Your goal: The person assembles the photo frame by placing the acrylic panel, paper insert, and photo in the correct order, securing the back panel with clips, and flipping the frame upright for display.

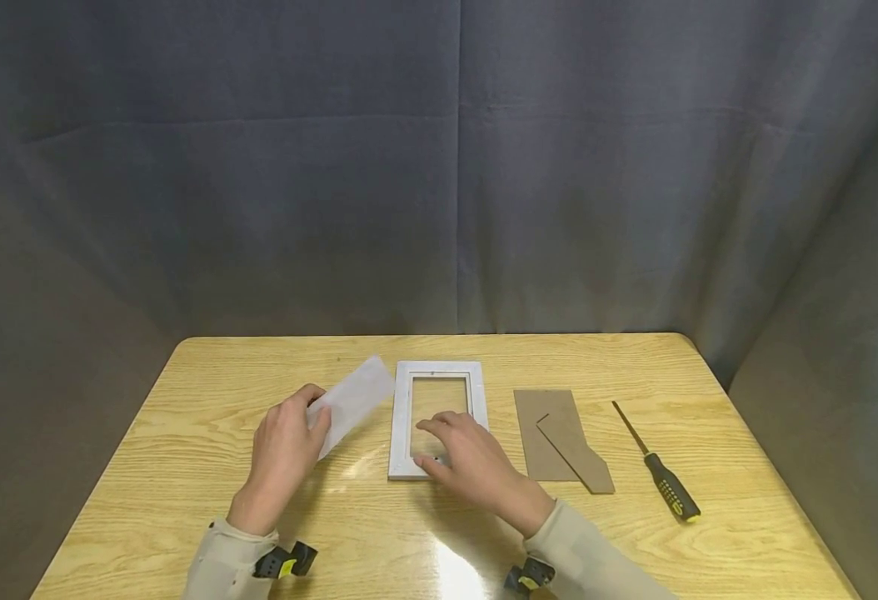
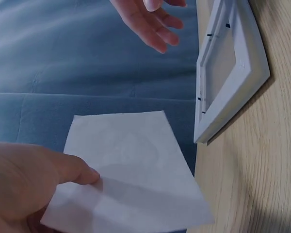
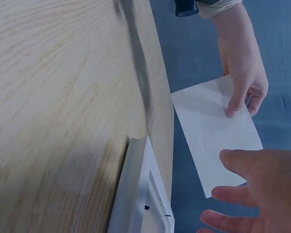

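Note:
In the head view my left hand pinches a white sheet of paper between thumb and fingers, lifted above the table and tilted. The left wrist view shows the thumb flat on the face of the paper. A white picture frame lies on the table with its inner opening facing up and small dark tabs along the inner edge. Over its lower right part hovers my right hand, fingers spread and holding nothing. In the right wrist view those fingers overlap the paper, which the other hand grips.
To the right of the frame lies a brown backing board with an angled stand leg on it. Farther right is a screwdriver with a black and yellow handle. A grey curtain surrounds the wooden table behind and at the sides.

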Motion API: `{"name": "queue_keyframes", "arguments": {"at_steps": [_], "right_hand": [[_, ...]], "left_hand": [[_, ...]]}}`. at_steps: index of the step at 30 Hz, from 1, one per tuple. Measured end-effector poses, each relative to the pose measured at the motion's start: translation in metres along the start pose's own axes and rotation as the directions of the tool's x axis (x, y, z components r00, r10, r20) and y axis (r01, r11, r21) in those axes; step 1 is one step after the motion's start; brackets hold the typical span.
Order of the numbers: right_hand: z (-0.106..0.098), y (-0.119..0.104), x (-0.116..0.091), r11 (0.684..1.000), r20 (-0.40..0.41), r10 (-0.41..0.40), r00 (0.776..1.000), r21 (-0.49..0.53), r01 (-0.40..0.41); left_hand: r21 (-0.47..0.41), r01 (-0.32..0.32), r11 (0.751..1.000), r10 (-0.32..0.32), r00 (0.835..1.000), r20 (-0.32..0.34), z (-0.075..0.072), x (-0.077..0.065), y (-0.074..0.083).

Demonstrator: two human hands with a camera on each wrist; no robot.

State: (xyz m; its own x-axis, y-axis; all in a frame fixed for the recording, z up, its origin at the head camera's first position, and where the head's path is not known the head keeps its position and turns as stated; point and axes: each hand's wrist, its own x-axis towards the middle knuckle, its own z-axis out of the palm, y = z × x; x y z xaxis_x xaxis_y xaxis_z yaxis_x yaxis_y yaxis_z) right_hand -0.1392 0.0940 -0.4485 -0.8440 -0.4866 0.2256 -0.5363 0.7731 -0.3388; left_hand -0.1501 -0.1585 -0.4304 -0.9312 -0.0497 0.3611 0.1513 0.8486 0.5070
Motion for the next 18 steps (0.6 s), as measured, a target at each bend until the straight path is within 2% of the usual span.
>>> {"name": "queue_keyframes", "arguments": {"at_steps": [4,10,18], "right_hand": [[-0.002,0.002,0.001,1.0,-0.006,0.004,1.0,0.002,-0.004],[-0.004,0.006,0.0,1.0,-0.008,0.013,1.0,-0.012,-0.013],[-0.005,0.013,-0.002,1.0,-0.031,0.019,0.999,-0.009,-0.02]], "left_hand": [[-0.054,-0.01,0.998,0.01,1.0,0.005,0.0,-0.001,0.002],[-0.142,0.017,0.99,-0.011,0.999,0.037,0.001,-0.001,0.005],[-0.175,0.028,0.984,-0.02,0.999,0.044,0.005,-0.002,0.012]]}}
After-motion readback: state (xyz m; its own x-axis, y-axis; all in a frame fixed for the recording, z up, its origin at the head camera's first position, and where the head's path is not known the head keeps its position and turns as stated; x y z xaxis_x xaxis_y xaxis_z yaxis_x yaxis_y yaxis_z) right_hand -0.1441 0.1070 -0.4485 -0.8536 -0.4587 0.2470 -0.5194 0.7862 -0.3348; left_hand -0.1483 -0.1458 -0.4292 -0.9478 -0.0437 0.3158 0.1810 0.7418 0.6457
